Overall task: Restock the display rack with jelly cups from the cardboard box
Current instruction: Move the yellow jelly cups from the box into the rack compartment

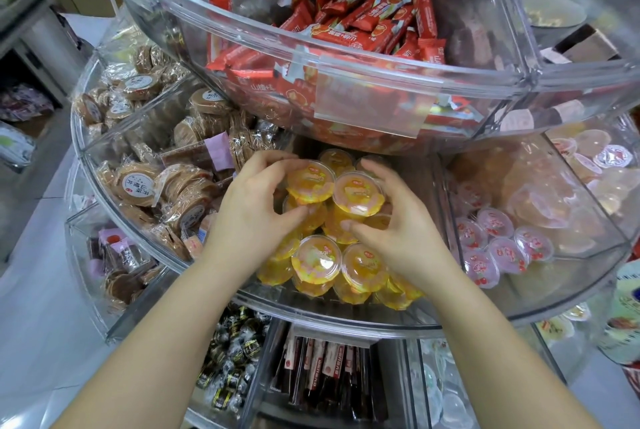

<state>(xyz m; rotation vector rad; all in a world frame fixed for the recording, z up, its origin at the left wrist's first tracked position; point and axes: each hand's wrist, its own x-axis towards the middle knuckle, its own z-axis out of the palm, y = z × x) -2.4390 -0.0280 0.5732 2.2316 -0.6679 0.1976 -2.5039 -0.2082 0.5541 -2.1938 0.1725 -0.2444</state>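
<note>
A clear round display rack point(311, 319) has a middle-tier compartment filled with several yellow jelly cups point(317, 260). My left hand point(252, 200) grips a yellow jelly cup point(310, 182) at the top of the pile, thumb below and fingers over its far rim. My right hand point(398, 220) holds the neighbouring yellow jelly cup point(356, 193), fingers curled around its right side. Both cups sit against the pile, lids up. The cardboard box is out of sight.
The upper tier point(346, 75) full of red snack packs overhangs the compartment. Wrapped brown cakes point(138, 182) fill the compartment to the left, pink jelly cups point(498, 241) the one to the right. The lower tier holds dark candies point(235, 345) and stick packs point(325, 373).
</note>
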